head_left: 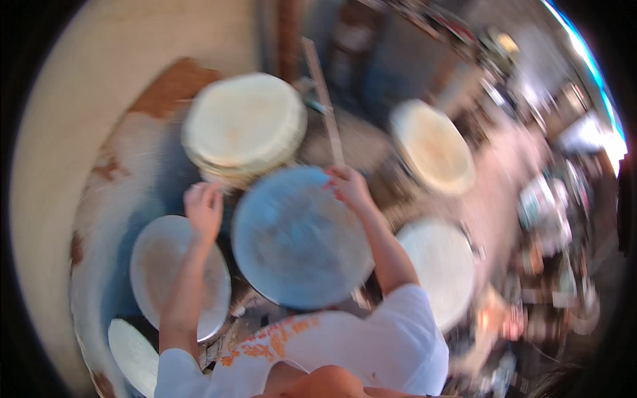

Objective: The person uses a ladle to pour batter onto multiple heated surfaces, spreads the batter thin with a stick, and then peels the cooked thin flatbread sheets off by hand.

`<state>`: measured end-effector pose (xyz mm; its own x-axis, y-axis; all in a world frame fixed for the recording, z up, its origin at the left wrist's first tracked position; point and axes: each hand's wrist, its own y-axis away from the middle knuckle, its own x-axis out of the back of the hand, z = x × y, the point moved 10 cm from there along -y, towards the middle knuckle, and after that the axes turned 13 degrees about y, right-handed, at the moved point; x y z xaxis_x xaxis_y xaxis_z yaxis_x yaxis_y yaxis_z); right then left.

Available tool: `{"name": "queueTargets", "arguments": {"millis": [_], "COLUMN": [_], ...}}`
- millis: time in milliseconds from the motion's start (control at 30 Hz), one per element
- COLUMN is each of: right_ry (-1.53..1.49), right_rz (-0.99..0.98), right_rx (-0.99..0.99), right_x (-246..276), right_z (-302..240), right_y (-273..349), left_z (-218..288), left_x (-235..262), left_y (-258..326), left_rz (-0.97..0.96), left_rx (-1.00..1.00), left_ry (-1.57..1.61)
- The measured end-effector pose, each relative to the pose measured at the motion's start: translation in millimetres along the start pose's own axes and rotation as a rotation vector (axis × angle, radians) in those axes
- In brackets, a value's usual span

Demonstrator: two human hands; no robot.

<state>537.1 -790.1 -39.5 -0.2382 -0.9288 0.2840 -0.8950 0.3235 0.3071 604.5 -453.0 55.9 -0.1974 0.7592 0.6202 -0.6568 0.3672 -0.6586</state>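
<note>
A long thin wooden stick [323, 99] points up and away from my right hand [348, 186], whose fingers are closed round its near end. That hand is over the far right rim of a large round blue-grey disc [298, 245]. My left hand [204, 204] is by the near left edge of a thick, round, pale thing with a layered-looking side [245, 123]. Its fingers look bent, but motion blurs them, and whether they touch that edge I cannot tell. Under my left forearm is a greyish oval disc [156, 259] with a brown-stained middle.
A pale round piece [434, 146] is at the far right, and a whitish disc [441, 265] is beside my right upper arm. Another pale disc [133, 351] lies at the lower left. A curved, worn wall [99, 219] bounds the left. Blurred clutter [544, 212] fills the right.
</note>
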Motion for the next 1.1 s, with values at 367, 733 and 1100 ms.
{"name": "queueTargets", "arguments": {"millis": [367, 733, 1100], "right_ry": [0.475, 0.379, 0.220], "right_rz": [0.799, 0.950, 0.874], "right_rx": [-0.138, -0.252, -0.206], "right_x": [290.6, 422.8, 412.9], "right_z": [180.8, 319.0, 333.3], "right_y": [333.8, 451.6, 456.9], "left_z": [285.5, 357.2, 343.5], "left_x": [-177.7, -315.0, -300.0], "left_y": [103.4, 167.7, 154.2], "left_rz": [-0.543, -0.662, -0.585], "left_rx": [0.265, 0.472, 0.748], "left_ry": [0.710, 0.053, 0.073]}}
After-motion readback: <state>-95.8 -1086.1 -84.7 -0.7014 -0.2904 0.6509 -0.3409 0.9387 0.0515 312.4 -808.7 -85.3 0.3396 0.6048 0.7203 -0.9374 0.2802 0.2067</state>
